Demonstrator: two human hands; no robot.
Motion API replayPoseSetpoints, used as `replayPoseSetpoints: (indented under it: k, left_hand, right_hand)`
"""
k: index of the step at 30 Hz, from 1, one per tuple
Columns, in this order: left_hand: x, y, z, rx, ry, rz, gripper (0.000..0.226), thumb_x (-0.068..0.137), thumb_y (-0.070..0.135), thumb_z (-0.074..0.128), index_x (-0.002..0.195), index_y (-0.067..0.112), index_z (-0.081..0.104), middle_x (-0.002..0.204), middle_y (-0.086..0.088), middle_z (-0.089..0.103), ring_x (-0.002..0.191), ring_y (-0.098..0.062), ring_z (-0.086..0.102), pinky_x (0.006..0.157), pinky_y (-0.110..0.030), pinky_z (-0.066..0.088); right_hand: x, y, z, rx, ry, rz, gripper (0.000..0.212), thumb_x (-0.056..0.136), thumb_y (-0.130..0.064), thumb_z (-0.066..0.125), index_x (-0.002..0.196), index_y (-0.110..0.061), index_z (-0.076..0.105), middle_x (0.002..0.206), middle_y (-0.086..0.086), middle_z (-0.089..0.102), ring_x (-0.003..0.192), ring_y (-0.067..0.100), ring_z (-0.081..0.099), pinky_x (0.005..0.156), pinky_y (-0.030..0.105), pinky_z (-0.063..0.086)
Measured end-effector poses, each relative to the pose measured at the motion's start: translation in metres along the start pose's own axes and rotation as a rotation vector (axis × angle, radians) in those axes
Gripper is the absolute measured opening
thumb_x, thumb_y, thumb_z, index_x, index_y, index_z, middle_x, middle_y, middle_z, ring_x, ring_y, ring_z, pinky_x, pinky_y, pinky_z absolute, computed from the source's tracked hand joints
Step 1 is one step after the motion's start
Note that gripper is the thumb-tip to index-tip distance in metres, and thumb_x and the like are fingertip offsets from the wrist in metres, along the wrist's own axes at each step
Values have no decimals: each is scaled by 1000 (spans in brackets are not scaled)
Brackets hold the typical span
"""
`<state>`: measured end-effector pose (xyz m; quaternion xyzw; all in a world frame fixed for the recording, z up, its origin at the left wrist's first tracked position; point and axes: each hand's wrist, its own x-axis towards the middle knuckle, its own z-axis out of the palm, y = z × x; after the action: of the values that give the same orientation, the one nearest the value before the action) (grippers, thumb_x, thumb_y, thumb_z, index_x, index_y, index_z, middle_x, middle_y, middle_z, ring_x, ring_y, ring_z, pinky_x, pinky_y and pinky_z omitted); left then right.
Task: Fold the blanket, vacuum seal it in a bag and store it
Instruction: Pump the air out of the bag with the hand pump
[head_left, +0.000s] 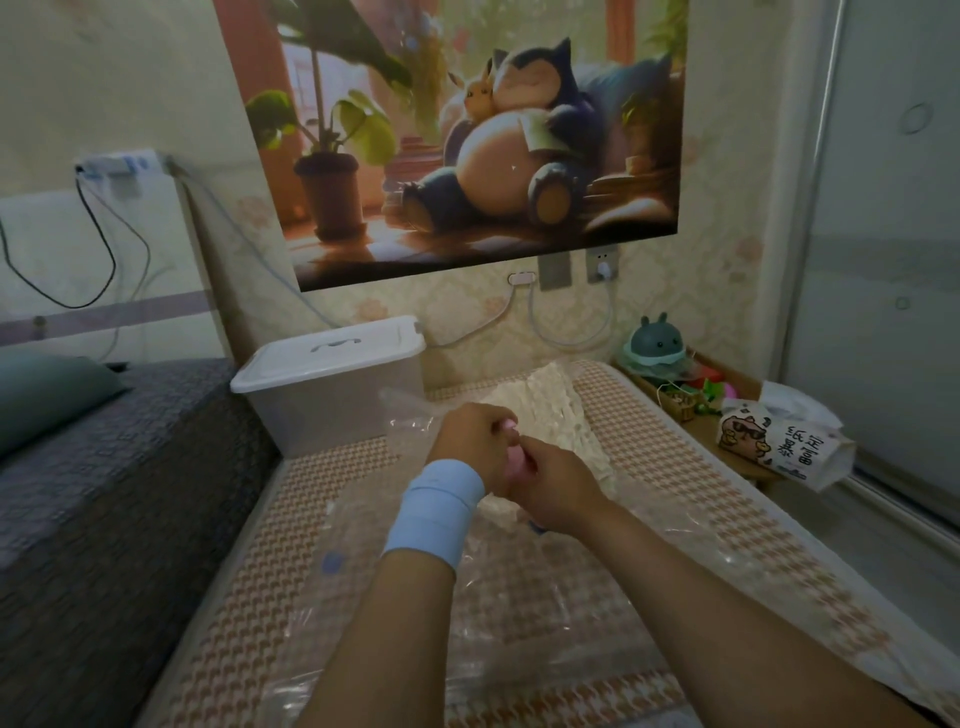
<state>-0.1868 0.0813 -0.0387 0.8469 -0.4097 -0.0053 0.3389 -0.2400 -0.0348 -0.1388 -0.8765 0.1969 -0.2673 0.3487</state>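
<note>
Both hands meet over clear vacuum bag (519, 587): left hand (470, 441) and right hand (550, 478), fingers curled, pinch small pink piece (514, 460), I guess sealing clip. Cream blanket (540, 410) seems inside, laid flat on bed (322, 493) for zipping; lidded storage box (332, 389) waits just behind

The mat (675, 467) carries an orange-and-cream houndstooth pattern. The blanket (550, 410) is cream, the bag (545, 587) clear, the clip (514, 462) pink, the wristband (436, 514) light blue, the box lid (332, 358) white.
</note>
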Motion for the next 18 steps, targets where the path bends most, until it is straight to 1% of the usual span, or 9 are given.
replayPoseSetpoints:
  k: [3,5,8,9,12,14,15,17,18]
  left_hand:
    - [-6,14,-19,27,94,61,20,93,16,54,83,18,71,83,-4,69,77,-23,62,72,-25,45]
    - [-12,26,-42,40,199,127,22,94,20,53,78,23,68,80,-3,67,73,-22,60,72,-26,46]
    - [-27,41,-73,41,350,217,19,96,23,54,89,23,72,84,0,67,76,-19,60,76,-25,44]
    - [-31,43,-77,43,376,243,18,95,23,55,92,22,72,84,0,68,77,-18,60,76,-24,44]
    - [-24,41,-73,23,409,291,19,96,24,54,92,20,71,81,0,68,75,-18,60,74,-26,47]
    - [-10,29,-59,2,364,259,17,96,24,55,92,19,71,79,1,66,71,-15,57,72,-24,44]
    - [-5,20,-48,-4,302,218,17,95,23,56,91,19,72,77,2,65,69,-13,55,71,-23,42]
    - [-2,2,-21,-22,123,108,15,94,20,59,91,18,73,79,0,66,71,-12,56,72,-21,42]
    - [-3,-6,-7,-25,37,55,14,93,19,59,92,17,73,83,-3,69,76,-15,59,73,-20,42]
  right_hand:
    - [-2,-1,-3,44,-1,34,32,75,-39,76,104,-39,63,90,-12,70,78,11,67,65,27,52]
    - [-3,-2,-6,65,3,43,34,74,-37,78,104,-41,62,92,-11,71,78,13,69,65,28,55]
    - [-4,-3,-8,68,4,53,37,75,-39,78,109,-41,63,95,-13,70,84,13,67,72,31,55]
    - [-3,-3,-8,65,-1,51,38,76,-39,78,111,-40,64,97,-14,70,86,13,66,74,31,55]
    - [-1,-2,-8,62,-17,43,39,77,-35,78,113,-35,64,101,-14,68,93,12,63,83,32,51]
    - [0,-2,-6,65,-23,38,36,77,-34,78,110,-34,64,99,-14,68,92,11,62,79,29,49]
    - [1,-2,-5,61,-28,34,35,77,-34,78,108,-36,63,97,-15,68,90,10,62,75,27,47]
    - [1,-3,-2,40,-33,21,33,78,-35,77,108,-37,63,95,-13,69,86,12,63,69,25,45]
    - [1,-3,0,21,-30,9,35,80,-35,76,112,-35,63,97,-10,70,86,13,64,68,27,44]
